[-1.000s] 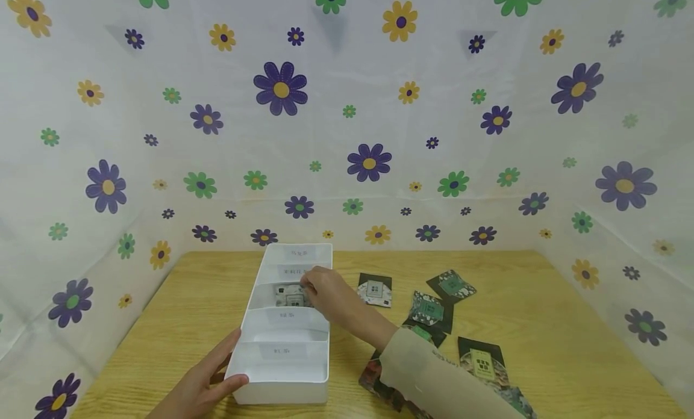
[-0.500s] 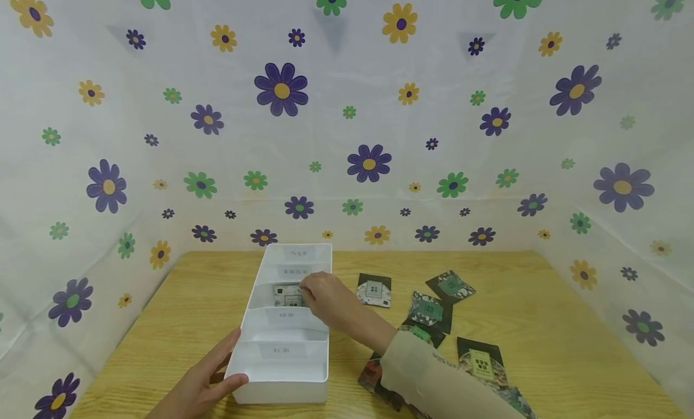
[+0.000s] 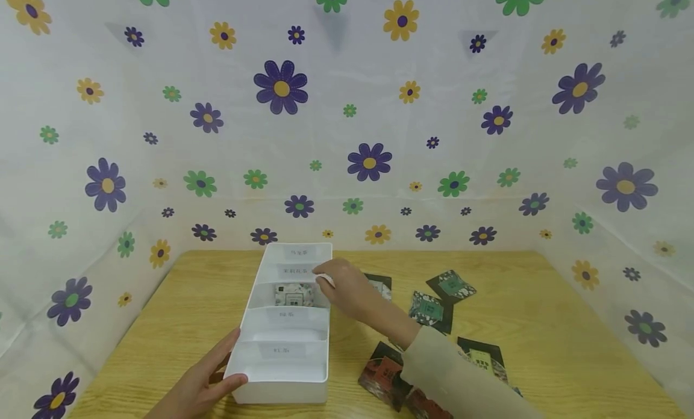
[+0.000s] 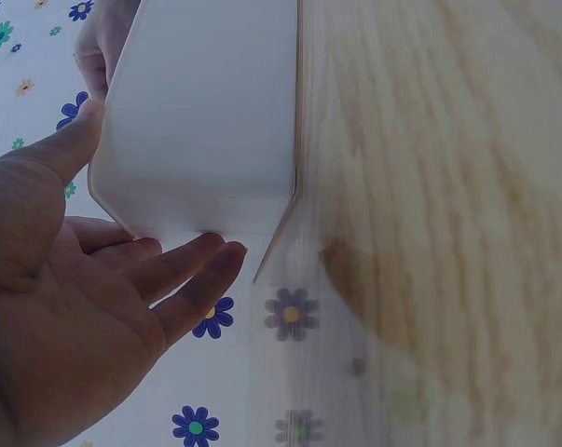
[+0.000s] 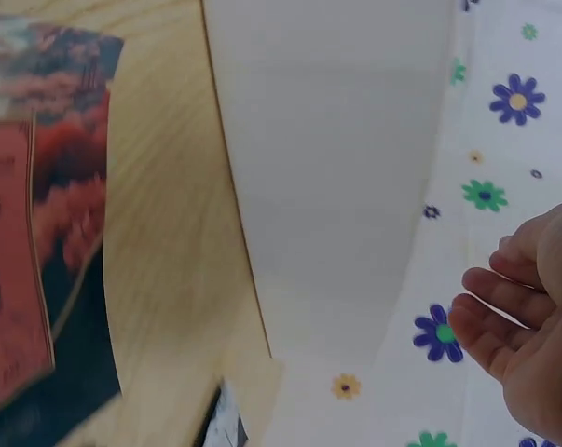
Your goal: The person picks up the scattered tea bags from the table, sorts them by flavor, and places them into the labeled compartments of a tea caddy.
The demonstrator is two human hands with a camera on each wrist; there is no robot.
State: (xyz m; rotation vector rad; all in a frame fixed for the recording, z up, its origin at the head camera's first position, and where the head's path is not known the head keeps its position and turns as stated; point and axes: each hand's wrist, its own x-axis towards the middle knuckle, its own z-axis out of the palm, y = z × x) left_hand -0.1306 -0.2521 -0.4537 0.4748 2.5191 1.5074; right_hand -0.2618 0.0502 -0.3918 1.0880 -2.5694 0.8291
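My left hand (image 3: 203, 383) rests against the near left corner of a long white divided box (image 3: 279, 392), thumb at the front wall and fingers along the side. In the left wrist view those fingers are nearly straight. The box has several labelled compartments; a pale floral tea sachet (image 3: 294, 295) lies in the middle one. Over the box's right rim, beside that compartment, is my right hand (image 3: 347, 289), fingers loosely bent and nothing between them. The right wrist view shows the same bare fingertips (image 5: 476, 326) next to the box's outer wall (image 5: 327, 168).
Right of the box, several more sachets lie on the wooden table: green ones (image 3: 427, 309), red ones (image 3: 384, 374) and a yellow-labelled one (image 3: 481, 360) partly under the sleeve (image 3: 455, 365). My right hand partly covers a white sachet (image 3: 382, 286). Flowered cloth (image 3: 368, 106) encloses the table.
My right hand has let go of the pale sachet in the middle compartment and moved up and right to the rim. More of the red sachets shows now. The left hand stays put.
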